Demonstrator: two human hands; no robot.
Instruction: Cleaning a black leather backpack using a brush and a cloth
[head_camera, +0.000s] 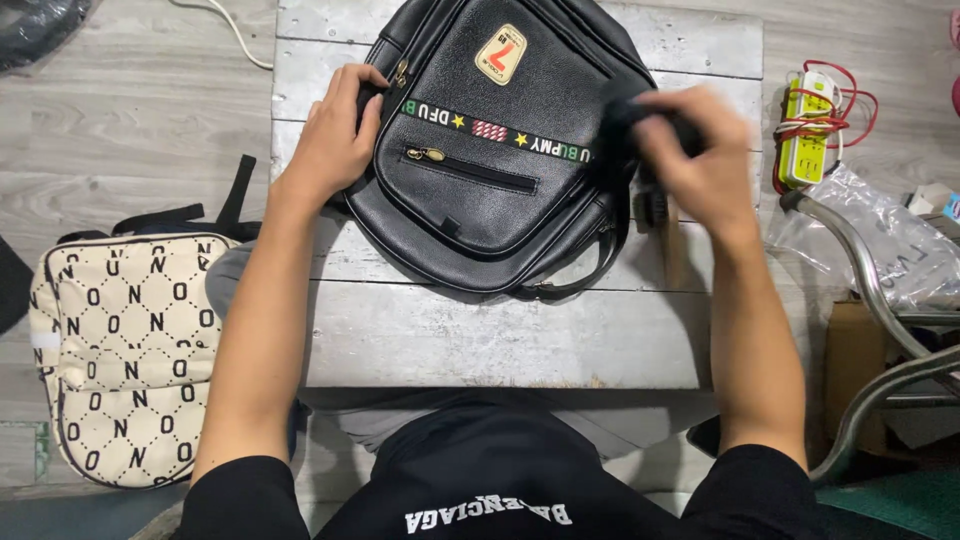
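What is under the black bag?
The black bag lies on a worn grey table. Both hands, left and right, grip its sides. The tabletop directly beneath is covered.

Open room in front of the bag, clutter crowding both flanks.

I see a bare strip of the worn grey wooden tabletop (480, 345) between me and the black faux-leather backpack (490, 150), wide enough for either hand to cross. My left hand (335, 140) and right hand (695, 150) block the bag's two sides. Off the left edge, a cream patterned bag (120, 360) fills the floor. To the right, a yellow-green power strip with red cord (808, 130), a crumpled clear plastic bag (880, 240) and a curved metal chair frame (880, 300) close that way.
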